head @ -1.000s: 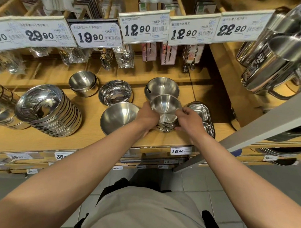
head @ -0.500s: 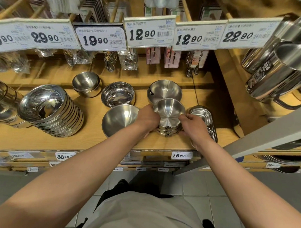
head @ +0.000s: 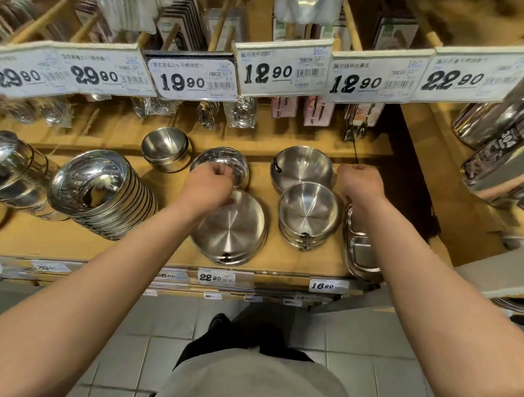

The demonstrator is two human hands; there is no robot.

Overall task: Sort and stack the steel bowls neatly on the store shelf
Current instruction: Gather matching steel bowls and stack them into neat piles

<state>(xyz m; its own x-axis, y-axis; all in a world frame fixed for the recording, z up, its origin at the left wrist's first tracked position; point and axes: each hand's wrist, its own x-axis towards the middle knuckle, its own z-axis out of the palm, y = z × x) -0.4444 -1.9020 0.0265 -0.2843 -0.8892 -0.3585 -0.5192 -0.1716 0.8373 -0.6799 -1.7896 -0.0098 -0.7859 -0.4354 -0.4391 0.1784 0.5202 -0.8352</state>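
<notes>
Bowls are sitting on the wooden shelf (head: 75, 239), a small stack (head: 308, 213) between both arms. The left hand (head: 209, 183) is pinching the rim of a shiny bowl (head: 223, 163) behind a wide bowl (head: 233, 227). The right hand (head: 361, 181) is hovering loosely curled, holding nothing, just right of the stack.

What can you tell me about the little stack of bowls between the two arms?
The stack of bowls is brushed steel, several round bowls nested upright, the top one showing fine rings inside. It stands near the shelf's front edge, before a bigger bowl and beside a divided tray. No hand touches it.
</notes>
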